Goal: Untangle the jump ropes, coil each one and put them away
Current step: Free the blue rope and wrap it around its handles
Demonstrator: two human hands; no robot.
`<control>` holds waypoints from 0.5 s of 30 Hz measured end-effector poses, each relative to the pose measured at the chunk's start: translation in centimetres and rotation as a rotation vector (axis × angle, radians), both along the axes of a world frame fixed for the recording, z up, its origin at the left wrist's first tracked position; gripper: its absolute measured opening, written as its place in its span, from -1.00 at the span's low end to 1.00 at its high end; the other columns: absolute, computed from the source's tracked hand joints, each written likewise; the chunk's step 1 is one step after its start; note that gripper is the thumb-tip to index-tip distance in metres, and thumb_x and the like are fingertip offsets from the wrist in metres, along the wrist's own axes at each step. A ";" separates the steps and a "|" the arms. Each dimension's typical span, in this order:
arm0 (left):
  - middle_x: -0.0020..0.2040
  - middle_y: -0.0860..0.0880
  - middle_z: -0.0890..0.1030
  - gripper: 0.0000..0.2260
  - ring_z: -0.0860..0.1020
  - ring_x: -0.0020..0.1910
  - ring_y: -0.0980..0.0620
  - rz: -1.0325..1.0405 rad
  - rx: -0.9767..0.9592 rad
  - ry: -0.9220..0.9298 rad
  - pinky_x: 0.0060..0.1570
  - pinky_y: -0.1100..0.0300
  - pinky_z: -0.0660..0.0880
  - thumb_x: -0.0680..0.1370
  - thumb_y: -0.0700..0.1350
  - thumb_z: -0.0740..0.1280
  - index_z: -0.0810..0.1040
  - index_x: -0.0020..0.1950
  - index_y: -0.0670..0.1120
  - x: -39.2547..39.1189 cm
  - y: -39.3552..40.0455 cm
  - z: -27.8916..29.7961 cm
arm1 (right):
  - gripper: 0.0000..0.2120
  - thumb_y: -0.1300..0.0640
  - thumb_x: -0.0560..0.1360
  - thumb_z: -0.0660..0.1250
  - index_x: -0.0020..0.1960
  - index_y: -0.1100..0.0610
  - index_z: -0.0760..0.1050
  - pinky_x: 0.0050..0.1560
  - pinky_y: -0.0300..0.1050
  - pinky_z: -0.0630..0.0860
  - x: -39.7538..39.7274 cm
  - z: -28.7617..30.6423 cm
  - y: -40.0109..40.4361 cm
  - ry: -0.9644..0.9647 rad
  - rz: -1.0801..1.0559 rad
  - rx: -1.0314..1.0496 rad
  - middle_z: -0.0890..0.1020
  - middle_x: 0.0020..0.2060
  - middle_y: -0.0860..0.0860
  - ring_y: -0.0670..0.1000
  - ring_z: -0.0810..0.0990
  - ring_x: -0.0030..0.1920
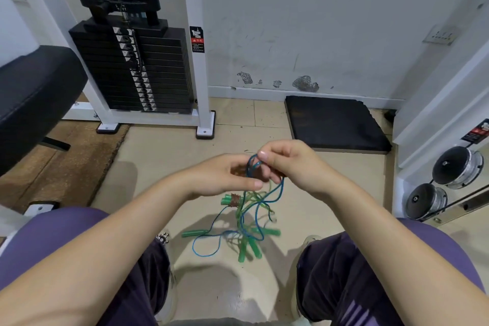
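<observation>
None of the jump ropes is yet freed or coiled; a blue cord loop is pinched by the right hand, the knot steadied by the curled left hand.

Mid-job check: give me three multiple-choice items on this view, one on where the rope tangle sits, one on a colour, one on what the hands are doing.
1. Where does most of the rope tangle lie?
A. on the bench
B. on the floor between the knees
C. on the black mat

2. What colour are the rope handles?
A. green
B. red
C. white

3. What is the right hand doing?
A. hanging idle
B. pressing flat on the floor
C. pinching a loop of blue cord

Key: 1 B, the tangle rests on the tiles between the legs. 2 A, every handle in view is green. 3 C, its fingers curl round the loop, beside the left hand.
</observation>
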State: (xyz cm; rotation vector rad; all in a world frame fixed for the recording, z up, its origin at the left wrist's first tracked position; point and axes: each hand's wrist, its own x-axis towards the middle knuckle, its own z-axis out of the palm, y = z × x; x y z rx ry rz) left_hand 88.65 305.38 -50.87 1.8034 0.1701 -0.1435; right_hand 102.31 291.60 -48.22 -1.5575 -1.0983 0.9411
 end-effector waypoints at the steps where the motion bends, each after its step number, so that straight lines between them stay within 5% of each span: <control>1: 0.08 -0.05 0.67 -0.89 0.59 0.13 0.08 -0.016 0.020 0.011 0.31 0.07 0.46 0.59 -0.25 0.34 0.56 0.10 -0.23 0.1 -0.2 -0.2 | -0.75 0.24 0.62 0.21 -0.21 0.27 0.48 -0.37 -0.27 0.33 0.2 0.1 0.1 0.023 -0.046 0.048 0.52 -0.41 0.03 -0.09 0.38 -0.47; 5: -0.07 -0.17 0.71 -0.79 0.63 -0.08 0.04 0.038 0.158 0.129 0.27 -0.11 0.42 0.61 -0.12 0.33 0.60 -0.04 -0.27 -0.1 1.6 0.0 | -0.70 0.16 0.63 0.20 -0.15 0.38 0.45 -0.37 -0.20 0.27 1.8 0.5 -0.2 0.043 -0.299 0.158 0.45 -0.44 0.05 -0.03 0.32 -0.46; 8: -0.26 -0.11 0.70 -0.76 0.58 -0.23 0.06 0.203 0.192 0.081 0.05 -0.01 0.51 0.52 0.00 0.44 0.66 -0.18 -0.18 -0.4 2.8 0.7 | -0.64 0.08 0.63 0.21 -0.23 0.30 0.49 -0.38 -0.18 0.30 2.4 0.9 -0.7 -0.087 -0.386 0.066 0.45 -0.45 0.10 -0.01 0.35 -0.47; 15: -0.46 0.00 0.53 -0.88 0.41 -0.42 0.07 0.192 0.103 0.036 -0.36 0.25 0.33 0.51 -0.12 0.45 0.70 -0.19 -0.13 -0.4 0.4 2.0 | -0.66 -0.10 0.42 0.44 0.00 0.16 0.56 -0.22 -0.08 0.57 1.0 1.1 -1.0 -0.020 -0.178 -0.124 0.64 -0.32 0.09 0.07 0.59 -0.34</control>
